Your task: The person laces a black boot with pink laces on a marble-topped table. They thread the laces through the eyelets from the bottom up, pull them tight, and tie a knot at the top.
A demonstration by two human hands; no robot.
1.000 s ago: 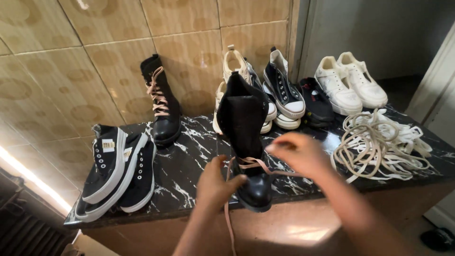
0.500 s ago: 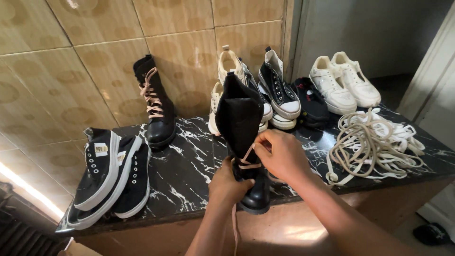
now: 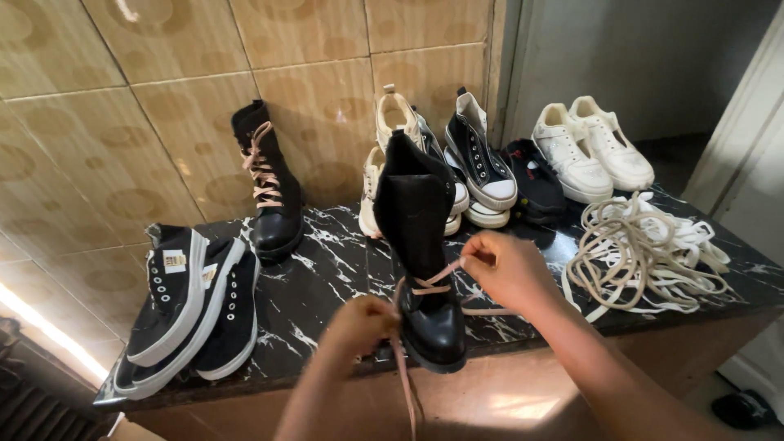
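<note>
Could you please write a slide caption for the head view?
Two hands thread a pink lace through a black boot on a marble counter.

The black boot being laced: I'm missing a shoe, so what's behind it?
Behind the black boot stand cream high-tops and a dark sneaker against the tiled wall. The boot's tall shaft covers their lower parts, so anything low between them cannot be seen.

On the black marble counter (image 3: 327,269) stood a laced black boot (image 3: 273,196), black-and-white sneakers (image 3: 188,306), white sneakers (image 3: 592,151) and a heap of cream laces (image 3: 645,257), against tan wall tiles (image 3: 163,98).
</note>
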